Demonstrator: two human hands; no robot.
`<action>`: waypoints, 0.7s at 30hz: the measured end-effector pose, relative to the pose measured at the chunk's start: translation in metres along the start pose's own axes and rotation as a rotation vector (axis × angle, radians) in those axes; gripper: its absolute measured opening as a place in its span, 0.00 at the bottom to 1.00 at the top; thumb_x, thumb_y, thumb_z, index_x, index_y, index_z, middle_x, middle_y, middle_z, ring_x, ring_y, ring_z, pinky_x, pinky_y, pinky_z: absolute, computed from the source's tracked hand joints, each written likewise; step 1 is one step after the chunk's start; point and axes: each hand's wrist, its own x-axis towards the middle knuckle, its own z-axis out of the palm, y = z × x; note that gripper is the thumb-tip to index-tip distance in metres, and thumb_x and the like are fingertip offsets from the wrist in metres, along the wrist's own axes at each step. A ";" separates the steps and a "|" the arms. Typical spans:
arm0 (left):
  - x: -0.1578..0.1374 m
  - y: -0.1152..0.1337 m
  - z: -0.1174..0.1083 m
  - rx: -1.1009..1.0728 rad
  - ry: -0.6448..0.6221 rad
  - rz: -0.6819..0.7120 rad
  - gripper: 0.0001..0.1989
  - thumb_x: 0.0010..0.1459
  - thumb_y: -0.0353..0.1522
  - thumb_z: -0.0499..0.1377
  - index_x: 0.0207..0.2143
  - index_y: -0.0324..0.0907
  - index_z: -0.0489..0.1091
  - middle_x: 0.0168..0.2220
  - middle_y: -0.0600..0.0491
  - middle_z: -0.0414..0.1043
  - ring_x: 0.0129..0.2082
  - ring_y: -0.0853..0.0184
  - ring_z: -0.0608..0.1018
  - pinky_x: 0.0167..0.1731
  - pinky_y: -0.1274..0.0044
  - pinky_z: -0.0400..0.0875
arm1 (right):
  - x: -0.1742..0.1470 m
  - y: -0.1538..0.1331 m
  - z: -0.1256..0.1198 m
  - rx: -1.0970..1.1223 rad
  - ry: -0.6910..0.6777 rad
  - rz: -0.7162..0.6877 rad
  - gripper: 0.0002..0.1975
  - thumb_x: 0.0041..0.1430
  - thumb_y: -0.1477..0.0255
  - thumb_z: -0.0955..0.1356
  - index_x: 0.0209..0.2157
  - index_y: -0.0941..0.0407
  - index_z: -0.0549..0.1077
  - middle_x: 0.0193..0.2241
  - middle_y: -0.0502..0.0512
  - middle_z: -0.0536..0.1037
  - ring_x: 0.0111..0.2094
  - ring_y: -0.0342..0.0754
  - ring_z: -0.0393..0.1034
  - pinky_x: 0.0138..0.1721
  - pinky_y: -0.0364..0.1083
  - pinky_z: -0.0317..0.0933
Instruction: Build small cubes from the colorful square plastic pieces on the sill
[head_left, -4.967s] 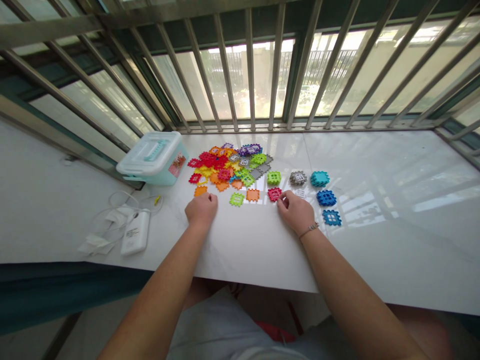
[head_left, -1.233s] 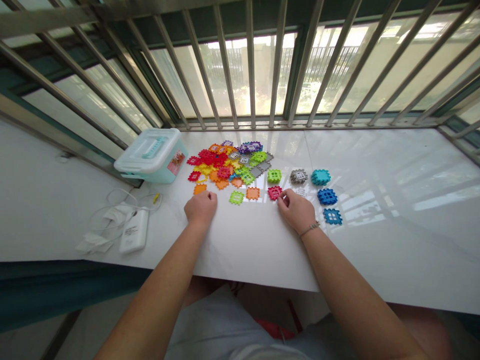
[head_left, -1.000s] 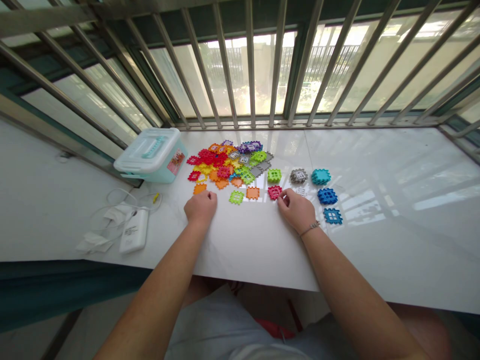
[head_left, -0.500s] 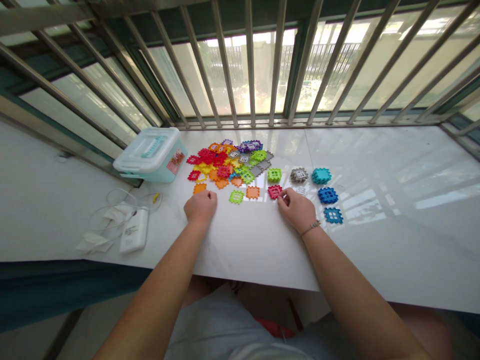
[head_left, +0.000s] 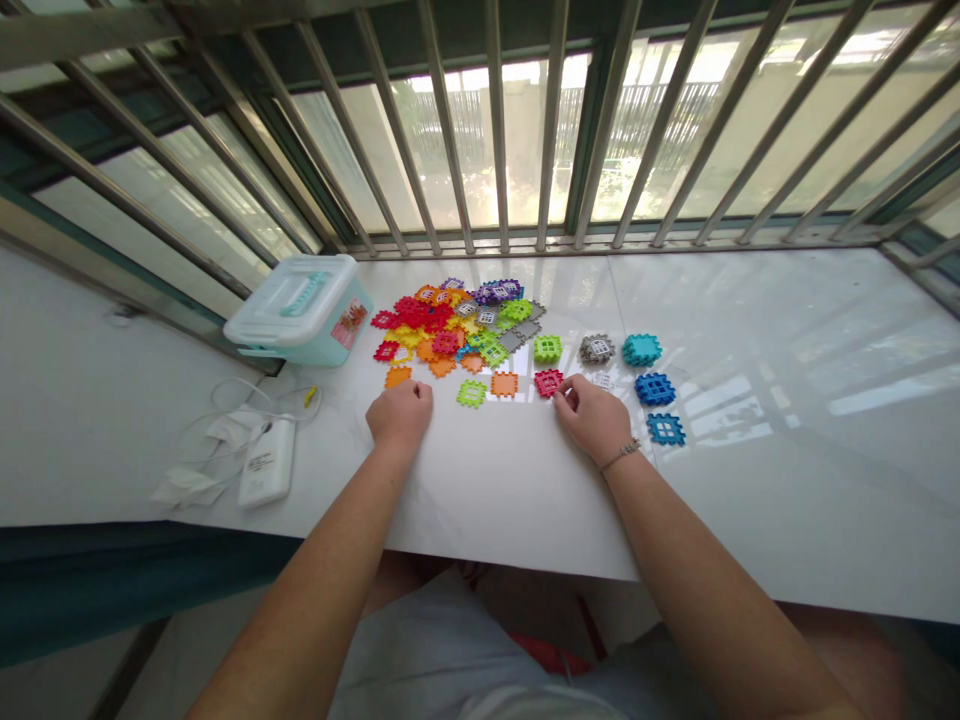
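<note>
red tile between the near and far edges of the table, right hand curled at its corner, pinching or not, can't tell! left hand balled up by an orange tile, heaped tiles beyond.

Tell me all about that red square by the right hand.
The red window tile looks plastic, with toothed edges and a barred opening. It lies flat on the white tabletop, nearer the person than the green stack. The right hand is at its near right corner; whether it grips is unclear.
</note>
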 end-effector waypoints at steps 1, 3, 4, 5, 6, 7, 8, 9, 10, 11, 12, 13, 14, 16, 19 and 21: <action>0.000 0.000 0.000 -0.001 -0.003 0.000 0.22 0.73 0.41 0.48 0.44 0.47 0.82 0.43 0.40 0.83 0.44 0.47 0.83 0.39 0.67 0.71 | 0.000 0.000 0.000 -0.001 0.002 -0.001 0.08 0.69 0.61 0.68 0.40 0.50 0.75 0.29 0.49 0.80 0.30 0.48 0.72 0.30 0.45 0.50; 0.000 0.000 0.000 -0.002 -0.007 -0.001 0.22 0.73 0.41 0.48 0.44 0.47 0.82 0.44 0.39 0.83 0.44 0.47 0.83 0.39 0.67 0.70 | 0.000 0.000 0.000 -0.003 0.000 0.000 0.08 0.69 0.61 0.68 0.40 0.50 0.76 0.29 0.49 0.80 0.30 0.48 0.72 0.30 0.45 0.50; 0.000 0.000 0.000 -0.001 -0.008 -0.002 0.22 0.73 0.41 0.48 0.44 0.47 0.82 0.44 0.40 0.83 0.44 0.47 0.83 0.39 0.67 0.70 | 0.000 0.000 0.000 -0.004 -0.003 0.002 0.08 0.70 0.61 0.68 0.41 0.50 0.76 0.29 0.49 0.80 0.30 0.48 0.72 0.30 0.45 0.50; 0.000 0.000 0.000 -0.001 -0.009 -0.003 0.22 0.73 0.41 0.47 0.44 0.47 0.82 0.44 0.40 0.83 0.45 0.47 0.83 0.39 0.67 0.70 | 0.000 0.000 0.000 -0.005 -0.004 0.003 0.09 0.70 0.61 0.68 0.41 0.50 0.76 0.30 0.50 0.80 0.31 0.48 0.72 0.30 0.45 0.50; 0.000 0.000 0.000 0.000 -0.010 -0.003 0.22 0.73 0.41 0.47 0.44 0.47 0.82 0.44 0.40 0.83 0.45 0.47 0.83 0.39 0.67 0.70 | 0.000 0.000 0.000 -0.005 -0.005 0.004 0.09 0.70 0.61 0.68 0.41 0.50 0.76 0.30 0.50 0.81 0.31 0.48 0.72 0.30 0.45 0.50; 0.000 0.000 0.000 -0.001 -0.010 -0.003 0.22 0.73 0.41 0.47 0.44 0.47 0.82 0.44 0.40 0.83 0.45 0.46 0.83 0.39 0.67 0.70 | 0.000 0.000 0.000 -0.004 -0.006 0.005 0.09 0.70 0.61 0.68 0.41 0.50 0.76 0.30 0.50 0.81 0.31 0.48 0.72 0.30 0.45 0.50; 0.001 0.000 0.000 -0.002 -0.008 -0.003 0.22 0.73 0.41 0.47 0.44 0.47 0.82 0.44 0.40 0.83 0.44 0.47 0.83 0.39 0.67 0.70 | 0.000 0.000 0.000 -0.004 -0.006 0.006 0.09 0.70 0.61 0.68 0.41 0.50 0.76 0.30 0.50 0.81 0.31 0.48 0.72 0.30 0.45 0.50; 0.001 0.000 0.000 -0.002 -0.006 -0.001 0.22 0.73 0.41 0.47 0.44 0.47 0.82 0.44 0.40 0.83 0.44 0.47 0.83 0.39 0.67 0.70 | 0.000 0.000 0.000 -0.005 -0.007 0.006 0.09 0.70 0.61 0.68 0.41 0.50 0.76 0.30 0.50 0.81 0.31 0.48 0.72 0.30 0.45 0.50; 0.001 0.000 0.000 -0.002 -0.004 -0.001 0.22 0.73 0.41 0.47 0.44 0.47 0.82 0.43 0.40 0.83 0.44 0.47 0.83 0.39 0.67 0.70 | 0.000 0.000 0.000 -0.005 -0.008 0.008 0.09 0.70 0.61 0.68 0.41 0.50 0.76 0.30 0.50 0.81 0.31 0.48 0.73 0.30 0.45 0.50; 0.001 0.000 0.001 -0.001 -0.002 0.000 0.22 0.73 0.41 0.47 0.44 0.47 0.82 0.43 0.40 0.83 0.44 0.47 0.83 0.39 0.67 0.70 | 0.000 0.000 0.000 -0.005 -0.010 0.009 0.09 0.70 0.61 0.68 0.41 0.50 0.76 0.30 0.50 0.81 0.31 0.48 0.73 0.30 0.45 0.50; 0.001 0.000 0.001 0.000 0.000 0.000 0.23 0.73 0.41 0.47 0.43 0.47 0.82 0.43 0.40 0.83 0.44 0.47 0.83 0.38 0.67 0.70 | 0.000 0.000 0.000 -0.004 -0.010 0.009 0.09 0.70 0.61 0.68 0.41 0.50 0.76 0.30 0.50 0.81 0.31 0.48 0.73 0.30 0.45 0.50; 0.001 0.000 0.001 0.001 0.000 0.001 0.23 0.73 0.41 0.47 0.43 0.47 0.82 0.43 0.40 0.83 0.43 0.47 0.83 0.38 0.67 0.70 | 0.000 0.000 0.000 -0.003 -0.008 0.007 0.08 0.69 0.61 0.68 0.41 0.50 0.76 0.30 0.49 0.80 0.31 0.48 0.73 0.30 0.45 0.50; 0.001 -0.001 0.002 0.001 0.000 0.002 0.23 0.73 0.41 0.47 0.43 0.47 0.82 0.43 0.40 0.83 0.43 0.47 0.83 0.37 0.67 0.70 | 0.000 0.000 0.000 -0.001 -0.005 0.005 0.08 0.69 0.61 0.68 0.41 0.50 0.76 0.29 0.49 0.80 0.31 0.48 0.73 0.30 0.45 0.50; 0.001 -0.001 0.002 -0.003 -0.003 0.003 0.23 0.73 0.41 0.47 0.43 0.47 0.82 0.43 0.40 0.83 0.43 0.47 0.83 0.38 0.67 0.70 | 0.000 0.000 0.000 0.001 0.003 0.002 0.08 0.69 0.61 0.68 0.40 0.50 0.76 0.29 0.49 0.80 0.31 0.48 0.73 0.30 0.45 0.50; 0.001 -0.001 0.002 -0.007 -0.007 0.002 0.23 0.73 0.42 0.46 0.44 0.47 0.82 0.44 0.39 0.83 0.45 0.47 0.83 0.39 0.67 0.70 | 0.000 0.000 0.001 0.002 0.006 0.005 0.08 0.69 0.61 0.68 0.41 0.50 0.76 0.29 0.49 0.80 0.31 0.48 0.73 0.30 0.46 0.50; 0.001 -0.001 0.001 -0.003 -0.008 0.003 0.23 0.73 0.42 0.46 0.45 0.47 0.82 0.44 0.39 0.83 0.45 0.48 0.83 0.40 0.67 0.70 | 0.000 0.000 0.001 0.002 0.002 0.006 0.08 0.69 0.61 0.68 0.41 0.50 0.76 0.29 0.49 0.80 0.31 0.48 0.73 0.30 0.45 0.50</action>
